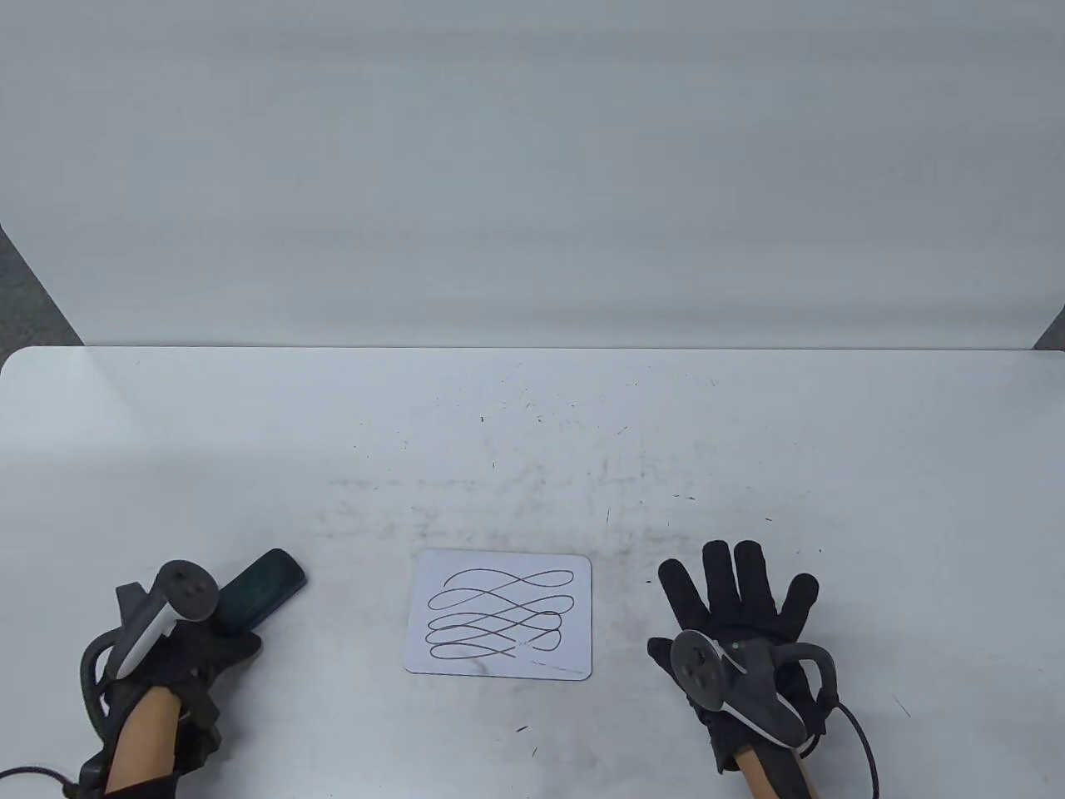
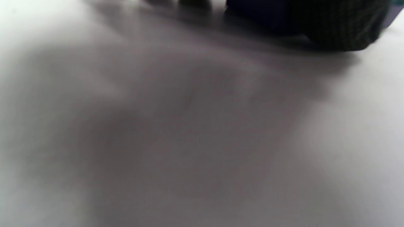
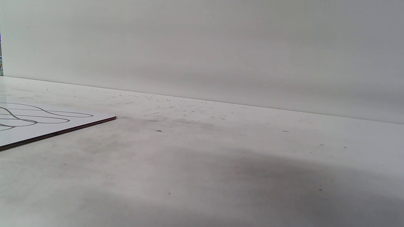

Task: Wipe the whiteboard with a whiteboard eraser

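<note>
A small white whiteboard with looping black scribbles lies flat on the table near the front middle. Its corner also shows in the right wrist view. A dark teal whiteboard eraser lies to the left of the board, and my left hand grips its near end. In the blurred left wrist view a gloved finger shows at the top edge. My right hand rests flat on the table to the right of the board, fingers spread and holding nothing.
The white table is smudged with grey marks and specks behind the board. A white wall panel stands along the table's far edge.
</note>
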